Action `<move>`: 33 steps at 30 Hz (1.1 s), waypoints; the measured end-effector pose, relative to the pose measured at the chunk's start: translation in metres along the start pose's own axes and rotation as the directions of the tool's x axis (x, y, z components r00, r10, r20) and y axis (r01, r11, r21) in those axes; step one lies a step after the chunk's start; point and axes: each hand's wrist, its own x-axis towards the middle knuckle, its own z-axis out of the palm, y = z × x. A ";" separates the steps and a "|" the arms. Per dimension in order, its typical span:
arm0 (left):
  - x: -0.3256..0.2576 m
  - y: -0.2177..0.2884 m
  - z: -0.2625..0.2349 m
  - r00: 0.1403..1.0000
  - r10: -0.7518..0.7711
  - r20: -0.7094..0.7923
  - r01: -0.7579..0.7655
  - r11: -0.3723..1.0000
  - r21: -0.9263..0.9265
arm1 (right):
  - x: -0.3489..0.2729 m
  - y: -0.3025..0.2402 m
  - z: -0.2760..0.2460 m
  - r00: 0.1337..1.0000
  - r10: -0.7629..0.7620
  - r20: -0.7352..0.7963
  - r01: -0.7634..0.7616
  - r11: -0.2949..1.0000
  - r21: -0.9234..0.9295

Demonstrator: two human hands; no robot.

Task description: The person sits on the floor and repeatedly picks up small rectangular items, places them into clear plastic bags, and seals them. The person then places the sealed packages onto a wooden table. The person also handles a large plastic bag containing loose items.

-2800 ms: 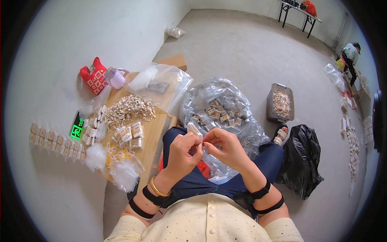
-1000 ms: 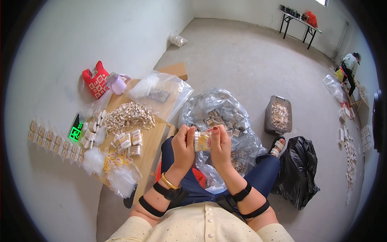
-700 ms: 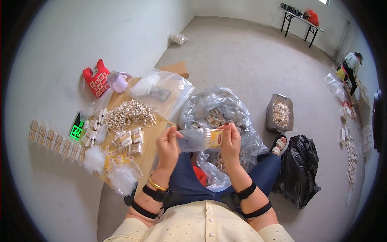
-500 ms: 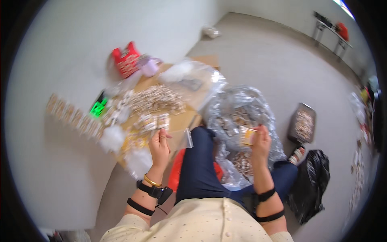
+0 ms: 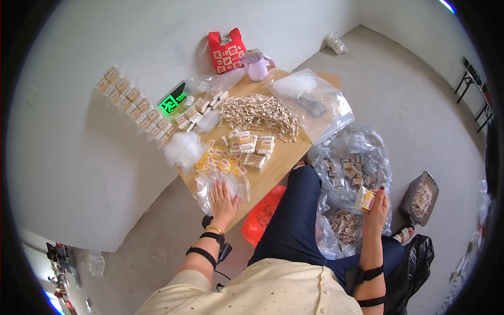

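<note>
My left hand [image 5: 223, 202] lies flat with fingers spread on thin clear plastic bags [image 5: 203, 190] at the near left end of the table. My right hand [image 5: 377, 207], out to the right over a large clear sack [image 5: 375, 144], pinches a small packet of cotton swabs [image 5: 364, 199] with a yellow label. Just beyond the left hand are scattered yellow label cards [image 5: 226, 164]. Several bundled swab packets [image 5: 242, 142] sit further up, in front of a wide heap of loose cotton swabs [image 5: 260, 113].
On the wooden table [image 5: 273, 178] are a lilac jug [image 5: 256, 68] and a red bag [image 5: 227, 55]. Rows of packets [image 5: 134, 102] stand along the wall beside a green-lit sign [image 5: 172, 100]. A grey bin of swabs [image 5: 421, 197] and a black bag [image 5: 420, 273] are on the floor.
The view has swung left. My left hand has moved down onto the plastic bags; clear plastic showed beside it before. My right hand still holds the swab packet.
</note>
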 end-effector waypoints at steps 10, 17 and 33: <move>0.019 0.011 -0.012 0.982 0.108 -0.155 -0.122 0.989 -0.087 | 0.005 0.021 0.003 1.000 -0.025 0.012 0.026 0.998 -0.062; 0.031 0.218 -0.122 0.861 0.507 0.034 -0.138 0.297 -0.945 | -0.006 0.005 0.023 0.953 -0.270 0.134 0.302 0.865 -0.401; 0.019 0.317 -0.123 0.727 0.685 -0.055 -0.301 0.246 -0.921 | -0.018 0.017 -0.044 0.978 -0.205 -0.025 0.173 0.882 -0.439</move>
